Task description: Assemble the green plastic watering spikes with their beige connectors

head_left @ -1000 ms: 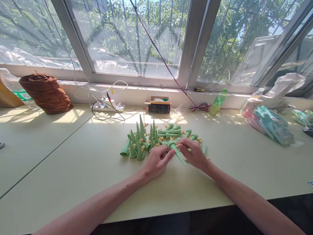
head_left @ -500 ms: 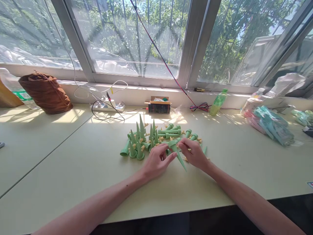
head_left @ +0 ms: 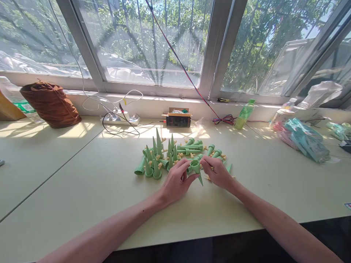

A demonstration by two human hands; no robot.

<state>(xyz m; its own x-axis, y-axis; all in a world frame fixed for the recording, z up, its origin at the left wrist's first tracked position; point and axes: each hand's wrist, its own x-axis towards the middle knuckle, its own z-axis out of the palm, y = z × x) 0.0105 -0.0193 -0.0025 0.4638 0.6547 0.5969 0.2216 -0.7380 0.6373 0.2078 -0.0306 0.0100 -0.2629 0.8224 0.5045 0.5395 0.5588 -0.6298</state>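
- The left hand [head_left: 177, 179] has its grip clamped on a green spike [head_left: 195, 166], thumb on the side facing the bench's near edge, fingers on the opposite side.
- That spike is held tilted just above the bench [head_left: 82, 193], its round open end turned up toward the viewer and its point directed down toward the near edge.
- The right hand [head_left: 221, 174] is just beside the open end, thumb and fingertips bent together; whether its grip is closed on something small cannot be told.
- Beyond and left of the left hand, a group of standing spikes [head_left: 149, 171] rests on wide ends, points up, with tan fittings [head_left: 160, 166] on their sides.
- Past both hands, toward the far edge, lying spikes [head_left: 189, 147] are piled on their sides; a few others reach out beyond the right hand.
- Along the far edge, left to right: a brown bag [head_left: 51, 106], a white power strip [head_left: 134, 119] with cables, a small open carton [head_left: 175, 109] behind a black device [head_left: 178, 122], coiled wire [head_left: 226, 119] and a green bottle [head_left: 245, 115].
- Further right, near the far edge, lie teal plastic bags [head_left: 307, 140].
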